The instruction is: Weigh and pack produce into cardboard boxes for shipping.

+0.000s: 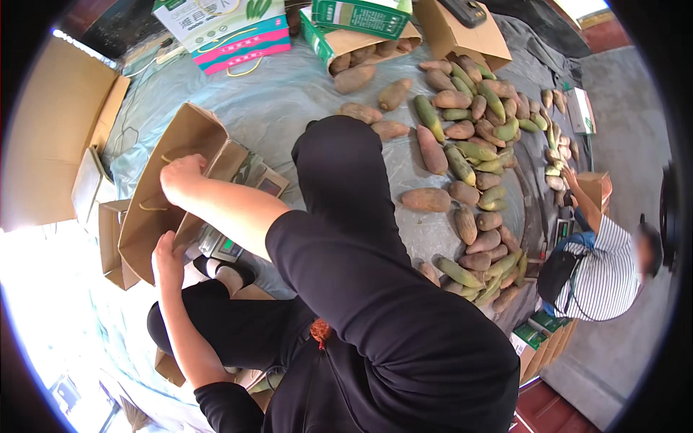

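An open brown cardboard box [167, 148] stands tilted in front of me at the left, with cord loops on its inner walls. My left hand [167, 261] is closed on the box's near edge. My right hand [185, 177] reaches over a side wall into the box, fingers curled beside a cord loop [172, 159]; what they hold, if anything, is hidden. Partly under the box is a scale with a lit green display [229, 246]. Another small cardboard box [112, 238] stands against its far left side.
Brown tubers [426, 200] and long green vegetables [462, 164] lie in a large heap on the plastic sheet to my right. Printed cartons [242, 43] and a green carton of tubers [361, 54] stand ahead. At the far right, a person in a striped shirt [595, 270] reaches toward more vegetables.
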Tool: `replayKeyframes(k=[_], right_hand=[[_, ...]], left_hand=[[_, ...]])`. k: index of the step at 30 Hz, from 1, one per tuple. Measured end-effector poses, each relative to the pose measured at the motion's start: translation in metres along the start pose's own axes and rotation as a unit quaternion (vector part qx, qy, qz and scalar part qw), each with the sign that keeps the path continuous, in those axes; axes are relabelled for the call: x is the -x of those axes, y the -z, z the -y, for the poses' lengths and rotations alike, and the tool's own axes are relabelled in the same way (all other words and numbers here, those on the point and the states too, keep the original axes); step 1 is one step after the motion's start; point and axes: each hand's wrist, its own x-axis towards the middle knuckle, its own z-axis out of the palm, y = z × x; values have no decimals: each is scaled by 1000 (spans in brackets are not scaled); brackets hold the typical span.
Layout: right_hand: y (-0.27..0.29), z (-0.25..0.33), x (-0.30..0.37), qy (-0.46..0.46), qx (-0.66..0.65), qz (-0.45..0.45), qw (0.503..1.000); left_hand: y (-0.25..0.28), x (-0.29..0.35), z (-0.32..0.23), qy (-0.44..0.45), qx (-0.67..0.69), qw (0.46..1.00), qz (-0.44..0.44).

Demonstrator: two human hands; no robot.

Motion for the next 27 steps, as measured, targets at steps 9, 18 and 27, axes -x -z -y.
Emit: replayKeyframes(k=[9, 18, 27], right_hand=[[143, -111, 37, 240, -159, -128, 949], [52, -417, 180, -130, -280, -231, 923], [-182, -464, 361, -366, -148, -132, 909]], left_hand=[[1, -3, -11, 26, -1, 999, 32], [8, -1, -12, 94, -51, 992, 60], [2, -1, 6, 122, -62, 986, 91]])
